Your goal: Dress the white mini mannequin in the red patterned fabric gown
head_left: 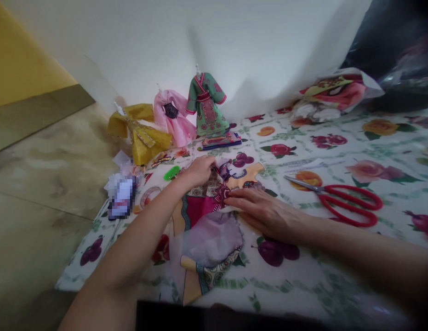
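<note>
A small patterned doll garment (203, 202), with magenta, grey and beige parts, lies spread on the tablecloth. My left hand (202, 170) has its fingers closed at the garment's upper edge, where they seem to pinch the cloth; the fingertips are partly hidden. Flat beside the beaded magenta trim rests my right hand (265, 209), fingers stretched out and touching the fabric. Sheer lilac cloth (214, 236) covers part of the lower garment. Just beyond my right hand is a beige piece (248, 174) with a dark patterned edge. Red-handled scissors (351, 200) lie right of my right hand, blades apart.
Three doll dresses stand by the wall: yellow (145, 138), pink (174, 117) and green (207, 103). Folded cloth (220, 140) lies before them. A green oval object (171, 173) and a phone (122, 197) are at left. A plastic bag of fabrics (341, 92) sits back right.
</note>
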### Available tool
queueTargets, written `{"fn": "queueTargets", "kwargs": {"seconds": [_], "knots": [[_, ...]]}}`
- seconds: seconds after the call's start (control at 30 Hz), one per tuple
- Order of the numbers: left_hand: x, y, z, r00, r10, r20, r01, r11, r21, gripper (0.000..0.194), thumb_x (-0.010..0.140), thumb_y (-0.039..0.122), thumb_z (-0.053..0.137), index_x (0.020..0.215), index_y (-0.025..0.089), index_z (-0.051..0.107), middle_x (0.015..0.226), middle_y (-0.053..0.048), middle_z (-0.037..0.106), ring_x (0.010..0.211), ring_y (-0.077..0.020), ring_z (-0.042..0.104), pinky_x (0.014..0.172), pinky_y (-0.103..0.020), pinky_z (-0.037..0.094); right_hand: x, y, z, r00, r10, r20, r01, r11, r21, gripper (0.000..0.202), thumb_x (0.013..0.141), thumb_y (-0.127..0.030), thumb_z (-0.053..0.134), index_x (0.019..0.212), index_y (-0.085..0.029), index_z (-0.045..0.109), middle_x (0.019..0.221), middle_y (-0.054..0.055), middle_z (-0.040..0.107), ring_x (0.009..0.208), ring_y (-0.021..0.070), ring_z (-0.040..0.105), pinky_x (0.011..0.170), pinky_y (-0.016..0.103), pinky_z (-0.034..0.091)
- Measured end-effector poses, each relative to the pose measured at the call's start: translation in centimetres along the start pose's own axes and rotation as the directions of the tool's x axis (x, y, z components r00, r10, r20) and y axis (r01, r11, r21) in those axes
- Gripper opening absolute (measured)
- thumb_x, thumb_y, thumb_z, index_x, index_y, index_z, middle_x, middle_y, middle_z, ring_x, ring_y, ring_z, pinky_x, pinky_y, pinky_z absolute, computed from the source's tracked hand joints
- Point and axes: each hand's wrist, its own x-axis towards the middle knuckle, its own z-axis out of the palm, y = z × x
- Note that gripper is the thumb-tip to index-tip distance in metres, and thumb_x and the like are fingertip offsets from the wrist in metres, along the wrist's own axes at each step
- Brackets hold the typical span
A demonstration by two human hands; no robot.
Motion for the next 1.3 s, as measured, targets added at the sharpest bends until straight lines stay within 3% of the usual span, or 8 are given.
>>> {"fn": "queueTargets", "kwargs": {"seconds": [0.13,0.27,0.43,0.67,0.97,1.3], "knots": [[-3.5,0.1,-0.9,0.985,0.018,-0.171,-0.038,0.993,-0.115,0.029,0.089,0.009,0.039,0.106,0.014,0.062,0.111,-0.011,0.066,0.106,-0.0206,0.061,0.095,-0.036,0.048,-0.1,0.1,0.1,0.999,0.033,0.006,-0.033,0.999,0.013,0.044,0.096,-0.016,0.042,0.139,-0.017,0.044,0.130,0.016,0.057,0.116,0.0282,0.058,0.094,0.049,0.052],[-8.3,1.1,-0.8,0.960,0.081,-0.269,-0.122,0.983,-0.137,0.022,0.094,0.018,0.045,0.110,0.015,0.061,0.114,-0.011,0.065,0.111,-0.0216,0.060,0.100,-0.039,0.048,-0.1,0.0,0.0,0.999,0.052,-0.005,-0.052,0.998,0.038,0.043,0.095,-0.015,0.044,0.137,-0.018,0.040,0.125,0.015,0.057,0.111,0.0272,0.058,0.092,0.047,0.052],[-11.6,2.9,1.1,0.971,0.099,-0.216,-0.131,0.982,-0.136,0.028,0.099,0.021,0.044,0.122,0.017,0.057,0.127,-0.012,0.063,0.121,-0.0218,0.058,0.105,-0.041,0.048,-0.1,0.0,-0.1,0.999,0.035,0.010,-0.036,0.998,0.052,0.033,0.096,-0.016,0.044,0.129,-0.015,0.047,0.123,0.015,0.057,0.113,0.0262,0.056,0.095,0.045,0.051],[-12.4,2.1,3.4,0.970,0.129,-0.207,-0.122,0.991,0.048,0.030,0.098,0.017,0.040,0.123,0.015,0.057,0.121,-0.013,0.068,0.112,-0.0236,0.064,0.097,-0.043,0.053,-0.1,0.1,0.0,1.000,0.004,0.008,-0.005,0.999,0.050,0.028,0.096,-0.017,0.045,0.121,-0.016,0.055,0.122,0.015,0.056,0.113,0.0269,0.056,0.095,0.045,0.051],[-12.6,1.5,3.0,0.976,0.144,-0.166,-0.110,0.974,0.196,0.031,0.094,0.010,0.043,0.120,0.011,0.060,0.121,-0.015,0.067,0.111,-0.0276,0.063,0.101,-0.049,0.048,-0.4,0.5,0.7,1.000,0.019,-0.021,-0.018,0.999,0.027,0.043,0.094,-0.020,0.048,0.137,-0.019,0.050,0.134,0.015,0.054,0.120,0.0288,0.056,0.099,0.048,0.051],[-13.4,1.2,2.6,0.998,0.018,-0.067,0.002,0.956,0.295,0.036,0.092,0.007,0.042,0.125,0.012,0.056,0.125,-0.016,0.065,0.115,-0.0277,0.061,0.108,-0.053,0.039,-0.3,0.2,0.2,1.000,0.011,0.009,-0.011,1.000,0.017,0.040,0.095,-0.020,0.047,0.135,-0.019,0.051,0.133,0.014,0.053,0.120,0.0277,0.056,0.098,0.046,0.053]]}}
